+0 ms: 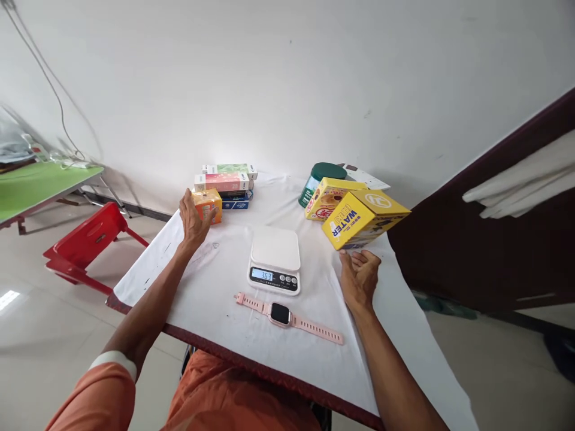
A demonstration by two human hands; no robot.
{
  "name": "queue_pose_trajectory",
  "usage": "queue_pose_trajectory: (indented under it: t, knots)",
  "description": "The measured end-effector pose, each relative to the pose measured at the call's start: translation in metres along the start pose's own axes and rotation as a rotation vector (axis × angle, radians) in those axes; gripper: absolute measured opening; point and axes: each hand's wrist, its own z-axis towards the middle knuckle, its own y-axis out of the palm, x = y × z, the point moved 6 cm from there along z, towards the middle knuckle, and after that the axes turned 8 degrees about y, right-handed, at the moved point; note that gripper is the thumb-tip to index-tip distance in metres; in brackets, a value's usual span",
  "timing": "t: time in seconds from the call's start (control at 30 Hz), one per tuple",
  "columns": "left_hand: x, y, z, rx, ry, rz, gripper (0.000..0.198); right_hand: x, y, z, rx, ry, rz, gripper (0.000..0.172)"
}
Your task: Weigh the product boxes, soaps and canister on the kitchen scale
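Note:
My left hand (194, 222) is closed around a small orange packet (211, 202) at the table's left side, thumb across its front. Behind that packet, several slim boxes lie stacked, among them a pink box (222, 181) and a blue box (238, 202). My right hand (360, 275) is just in front of a yellow box marked WATER (344, 230). Its fingers are loosely curled, the thumb apart, with nothing visible in them; I cannot tell whether it touches the box. Between my hands sits a white kitchen scale (275, 250) reading 363, its platform bare. A pink-strapped smartwatch (281, 314) lies before it.
A yellow cookie box (330, 194) and a green lidded tub (317, 179) stand beside the WATER box, with a white card (366, 176) behind. White cloth covers the table (206, 317). Leftward are a red chair (90, 239) and a green table (49, 185).

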Motion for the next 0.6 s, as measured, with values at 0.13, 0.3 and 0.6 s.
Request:
queue_pose_trajectory:
  t: [0.13,0.3,0.6]
  knots:
    - [-0.005,0.001,0.016,-0.053,-0.036,0.066,0.099,-0.002,0.0,0.0,0.017,-0.065,0.0,0.058]
    - [-0.01,0.002,0.028,-0.093,-0.051,0.051,0.092,-0.002,0.002,0.003,0.027,-0.069,-0.002,0.054]
    - [0.014,-0.023,0.014,0.043,-0.042,-0.008,0.066,-0.004,0.003,0.006,0.019,-0.129,-0.021,0.048]
